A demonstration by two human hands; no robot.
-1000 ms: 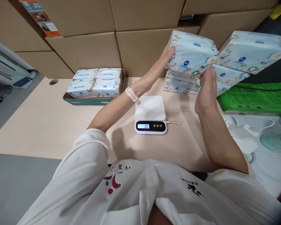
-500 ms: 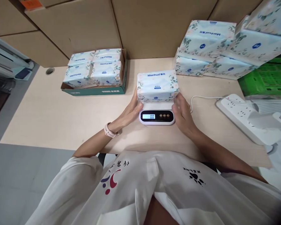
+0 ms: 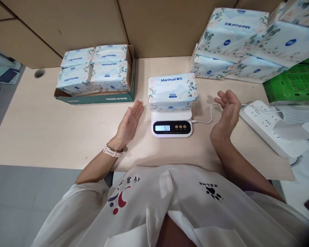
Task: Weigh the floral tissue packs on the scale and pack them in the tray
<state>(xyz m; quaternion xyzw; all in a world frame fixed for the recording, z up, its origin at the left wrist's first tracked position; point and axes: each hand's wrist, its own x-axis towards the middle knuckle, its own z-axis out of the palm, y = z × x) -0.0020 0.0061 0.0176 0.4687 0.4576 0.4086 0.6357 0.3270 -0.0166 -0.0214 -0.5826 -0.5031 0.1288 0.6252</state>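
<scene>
A pale blue flowered tissue pack (image 3: 172,92) lies on a small white digital scale (image 3: 172,125) with a lit display, in the middle of the beige table (image 3: 41,130). My left hand (image 3: 129,122) hovers open, palm toward the pack, just left of the scale and apart from it. My right hand (image 3: 228,110) is open too, fingers loosely curled, to the right of the scale above its white cable (image 3: 208,118). Neither hand holds anything.
A shallow green-edged cardboard tray (image 3: 98,97) with several tissue packs sits at the back left. A pile of tissue packs (image 3: 244,44) stands at the back right, beside a green crate (image 3: 296,87). A white power strip (image 3: 267,127) lies on the right. Cardboard boxes (image 3: 92,24) wall the back.
The tissue pack went from the pile at the right down onto the scale. Both hands then let go and drew apart to either side.
</scene>
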